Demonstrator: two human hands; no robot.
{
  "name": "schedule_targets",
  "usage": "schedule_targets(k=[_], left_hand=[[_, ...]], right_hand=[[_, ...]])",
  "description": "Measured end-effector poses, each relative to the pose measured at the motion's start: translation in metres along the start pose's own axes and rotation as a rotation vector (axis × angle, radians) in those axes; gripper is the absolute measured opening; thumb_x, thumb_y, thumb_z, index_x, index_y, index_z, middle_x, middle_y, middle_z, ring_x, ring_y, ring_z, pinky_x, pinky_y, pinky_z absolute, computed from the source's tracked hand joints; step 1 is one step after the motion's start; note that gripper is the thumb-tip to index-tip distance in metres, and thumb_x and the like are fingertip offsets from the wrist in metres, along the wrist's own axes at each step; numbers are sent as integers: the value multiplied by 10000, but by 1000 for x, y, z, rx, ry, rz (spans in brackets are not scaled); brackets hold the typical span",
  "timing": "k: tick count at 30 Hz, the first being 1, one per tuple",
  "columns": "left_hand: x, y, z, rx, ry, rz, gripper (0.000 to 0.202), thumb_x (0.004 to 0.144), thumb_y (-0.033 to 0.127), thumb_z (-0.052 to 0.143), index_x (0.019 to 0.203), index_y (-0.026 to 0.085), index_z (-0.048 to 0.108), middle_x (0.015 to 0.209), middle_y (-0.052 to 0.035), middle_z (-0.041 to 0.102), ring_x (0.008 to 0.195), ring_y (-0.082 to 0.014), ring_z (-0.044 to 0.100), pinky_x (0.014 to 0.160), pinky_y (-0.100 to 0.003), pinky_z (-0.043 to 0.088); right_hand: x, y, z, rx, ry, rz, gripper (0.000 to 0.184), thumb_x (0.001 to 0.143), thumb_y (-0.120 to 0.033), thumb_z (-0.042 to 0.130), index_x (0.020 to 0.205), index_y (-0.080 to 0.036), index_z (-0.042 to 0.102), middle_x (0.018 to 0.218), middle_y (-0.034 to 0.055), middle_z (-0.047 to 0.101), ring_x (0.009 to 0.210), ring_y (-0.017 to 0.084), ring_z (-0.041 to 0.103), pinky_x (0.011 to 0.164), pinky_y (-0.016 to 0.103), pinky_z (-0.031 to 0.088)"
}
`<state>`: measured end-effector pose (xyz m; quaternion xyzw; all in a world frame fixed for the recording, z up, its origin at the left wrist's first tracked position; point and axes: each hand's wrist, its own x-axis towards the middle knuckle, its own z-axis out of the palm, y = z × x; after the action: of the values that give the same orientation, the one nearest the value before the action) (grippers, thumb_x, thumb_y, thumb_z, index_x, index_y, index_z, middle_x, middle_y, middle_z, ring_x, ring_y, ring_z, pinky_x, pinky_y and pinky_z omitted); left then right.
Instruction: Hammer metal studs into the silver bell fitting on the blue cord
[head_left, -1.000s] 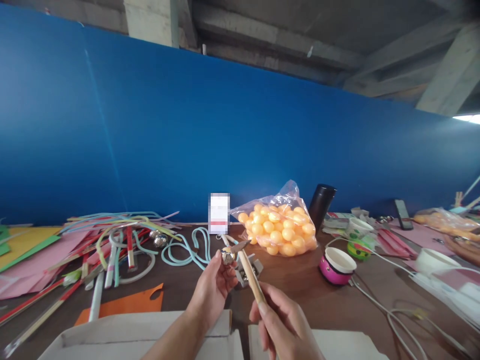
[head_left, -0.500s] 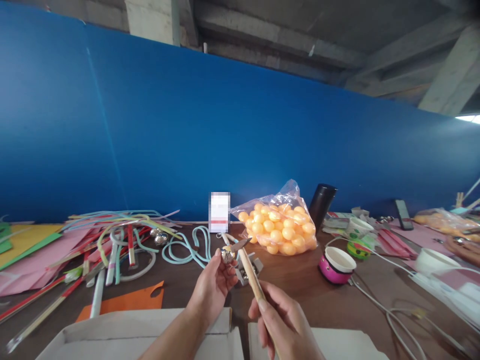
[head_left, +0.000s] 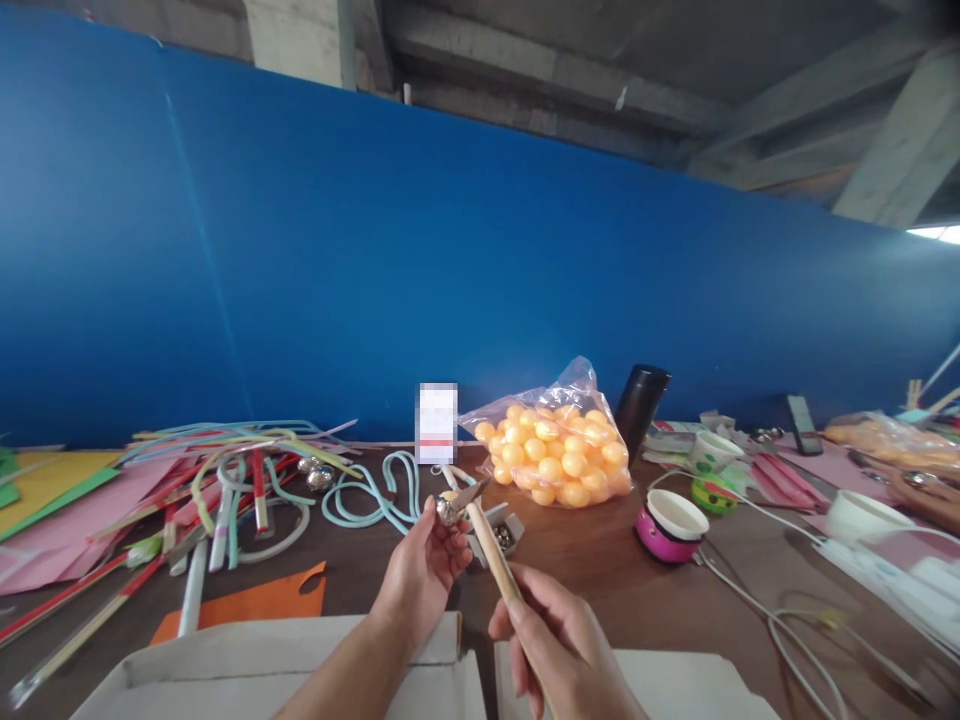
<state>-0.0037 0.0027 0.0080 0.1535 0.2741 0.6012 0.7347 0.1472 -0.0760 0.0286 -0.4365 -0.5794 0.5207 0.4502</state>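
Observation:
My left hand (head_left: 429, 575) pinches a shiny silver ball (head_left: 449, 509) between thumb and fingers, over the middle of the table. Wrapped round the wooden handle of a small hammer (head_left: 496, 560) is my right hand (head_left: 559, 640). The hammer's dark, pointed metal head is up beside the ball; whether the two touch I cannot tell. Just behind my hands stands a small open box (head_left: 510, 533) with shiny metal pieces in it, partly hidden by the handle.
A clear bag of orange balls (head_left: 555, 455) lies behind, near a black bottle (head_left: 641, 405). On the left are coloured tubes and sticks (head_left: 247, 460), silver balls (head_left: 320, 478) and paper. Rightward stand a pink-banded cup (head_left: 670, 528) and cables. Another person's hand (head_left: 919, 490) shows far right.
The hammer and both my hands shift slightly left in view, along with the whole scene. The hammer's head sits nearer the silver ball. Both holds stay the same.

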Motion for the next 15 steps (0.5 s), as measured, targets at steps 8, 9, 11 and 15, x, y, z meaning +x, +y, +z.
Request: schedule_targets(k=[8, 9, 11, 15], left_hand=[[1, 0, 0, 5, -13, -6, 231, 859, 312, 537, 777, 106, 606, 652, -58, 632, 530, -106, 582, 501, -226, 511], [1, 0, 0, 6, -15, -3, 232, 857, 313, 539, 776, 107, 607, 652, -58, 632, 533, -107, 584, 501, -226, 512], [0, 0, 0, 10, -16, -2, 232, 855, 314, 543, 770, 109, 606, 666, -64, 637, 535, -107, 584, 506, -231, 516], [0, 0, 0, 13, -19, 0, 226, 860, 309, 534, 784, 110, 609, 676, -65, 637, 525, -102, 574, 504, -231, 516]], right_hand=[[0, 0, 1, 0, -1, 11, 455, 845, -527, 505, 1091, -147, 558, 772, 38, 595, 378, 28, 442, 317, 140, 317], [0, 0, 1, 3, 0, 6, 458, 845, -526, 505, 1099, -149, 554, 774, 39, 595, 382, 30, 446, 318, 140, 319], [0, 1, 1, 30, 12, -5, 461, 848, -524, 501, 1116, -151, 541, 779, 38, 591, 398, 36, 457, 321, 140, 329], [2, 4, 1, 35, 27, -2, 437, 851, -507, 509, 1094, -146, 546, 763, 34, 591, 399, 39, 458, 314, 138, 330]])
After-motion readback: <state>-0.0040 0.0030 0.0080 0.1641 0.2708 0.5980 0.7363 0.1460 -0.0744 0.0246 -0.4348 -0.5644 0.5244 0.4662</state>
